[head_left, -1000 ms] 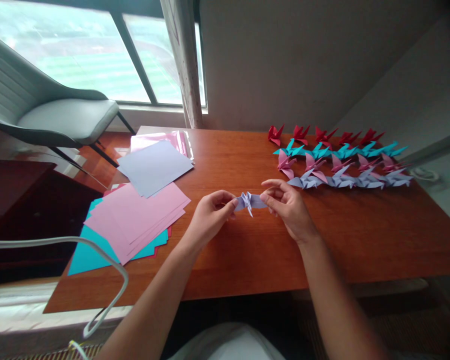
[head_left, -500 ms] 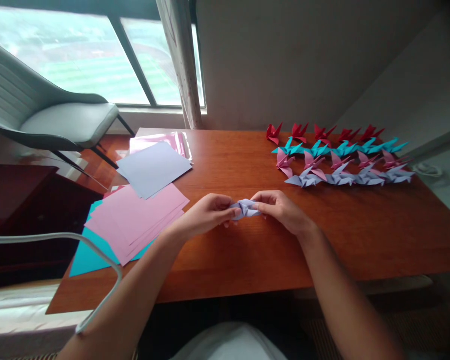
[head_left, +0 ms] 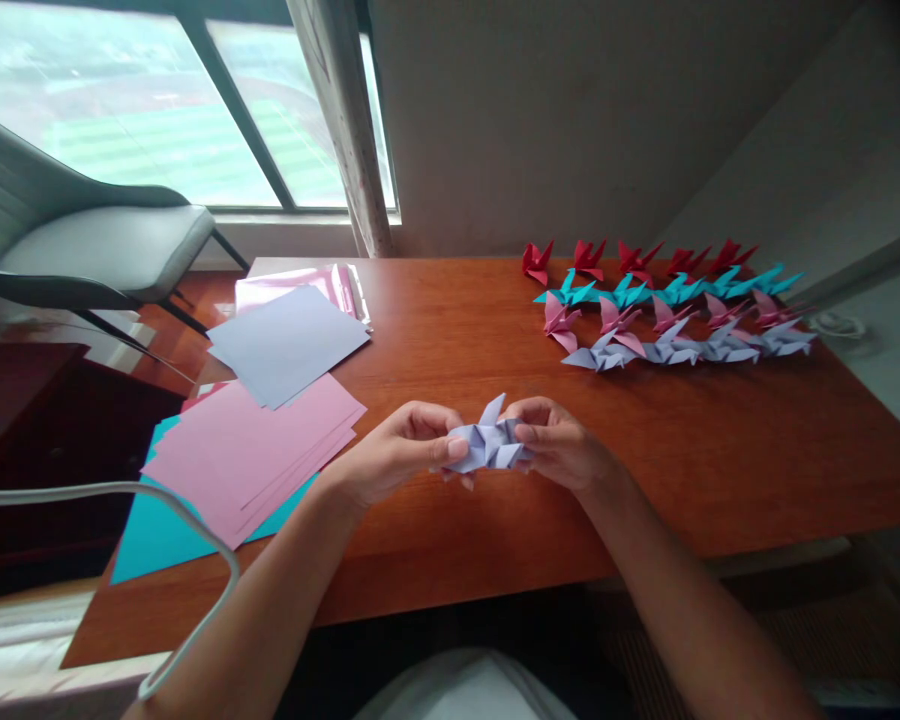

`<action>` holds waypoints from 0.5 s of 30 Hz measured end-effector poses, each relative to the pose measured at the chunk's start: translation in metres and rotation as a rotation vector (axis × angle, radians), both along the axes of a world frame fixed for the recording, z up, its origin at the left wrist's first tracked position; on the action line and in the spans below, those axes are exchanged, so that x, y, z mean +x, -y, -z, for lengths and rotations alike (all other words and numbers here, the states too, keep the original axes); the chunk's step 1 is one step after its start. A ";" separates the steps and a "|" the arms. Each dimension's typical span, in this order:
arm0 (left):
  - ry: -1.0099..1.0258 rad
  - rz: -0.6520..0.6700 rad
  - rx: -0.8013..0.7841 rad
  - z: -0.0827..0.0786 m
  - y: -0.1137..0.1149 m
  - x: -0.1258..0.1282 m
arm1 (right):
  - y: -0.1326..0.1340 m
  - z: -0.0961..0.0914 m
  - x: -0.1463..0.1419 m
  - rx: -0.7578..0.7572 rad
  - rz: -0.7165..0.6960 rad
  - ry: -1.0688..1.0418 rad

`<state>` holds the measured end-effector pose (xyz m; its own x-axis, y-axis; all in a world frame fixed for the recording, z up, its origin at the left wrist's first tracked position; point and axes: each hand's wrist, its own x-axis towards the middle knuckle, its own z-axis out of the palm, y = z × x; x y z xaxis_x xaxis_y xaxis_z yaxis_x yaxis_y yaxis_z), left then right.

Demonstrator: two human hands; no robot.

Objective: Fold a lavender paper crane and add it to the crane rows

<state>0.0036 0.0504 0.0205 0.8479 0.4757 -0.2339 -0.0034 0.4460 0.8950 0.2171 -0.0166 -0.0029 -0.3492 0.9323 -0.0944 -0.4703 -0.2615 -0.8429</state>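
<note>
A pale lavender origami crane (head_left: pixel 489 442) is held above the near middle of the table, with one pointed flap sticking up. My left hand (head_left: pixel 420 445) pinches its left end, thumb on top and fingers curled underneath. At the other end, my right hand (head_left: pixel 559 442) grips the paper between thumb and fingers. Part of the crane is hidden behind the fingertips. To the right, finished cranes stand in rows: lavender cranes (head_left: pixel 671 350) nearest, then pink cranes (head_left: pixel 619 322), turquoise cranes (head_left: pixel 626 292) and red cranes (head_left: pixel 637 262) farthest back.
On the left of the wooden table (head_left: pixel 435 330) lie lavender sheets (head_left: pixel 289 340), pink sheets (head_left: pixel 251 450) and turquoise sheets (head_left: pixel 157 545). Behind them is a shiny pink package (head_left: pixel 296 288). A white curved tube (head_left: pixel 217 545) crosses by my left forearm. A chair (head_left: pixel 112 240) stands near the window.
The crane has been tipped and lowered slightly toward me, so a pointed flap now shows upright and more of its body is visible. The view has shifted a little to the right.
</note>
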 end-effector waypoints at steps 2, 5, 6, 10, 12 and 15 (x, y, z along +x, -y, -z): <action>0.026 0.009 -0.033 0.002 0.002 0.001 | 0.001 0.001 -0.003 0.013 -0.007 -0.048; 0.075 0.008 -0.087 0.007 0.005 0.001 | 0.002 0.003 -0.007 0.030 -0.005 -0.078; 0.084 0.003 -0.094 0.008 0.006 0.001 | 0.003 0.004 -0.008 0.032 0.005 -0.079; 0.068 -0.024 -0.039 0.012 0.008 0.003 | 0.004 0.010 -0.010 0.019 0.066 -0.070; 0.075 -0.038 -0.006 0.012 0.009 0.005 | 0.004 0.012 -0.011 0.012 0.104 -0.071; 0.095 -0.078 0.023 0.013 0.010 0.007 | 0.003 0.012 -0.012 0.017 0.144 -0.093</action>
<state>0.0109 0.0400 0.0079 0.8259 0.5455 -0.1423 -0.1229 0.4205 0.8990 0.2047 -0.0197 -0.0148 -0.2179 0.9746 -0.0513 -0.5781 -0.1713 -0.7978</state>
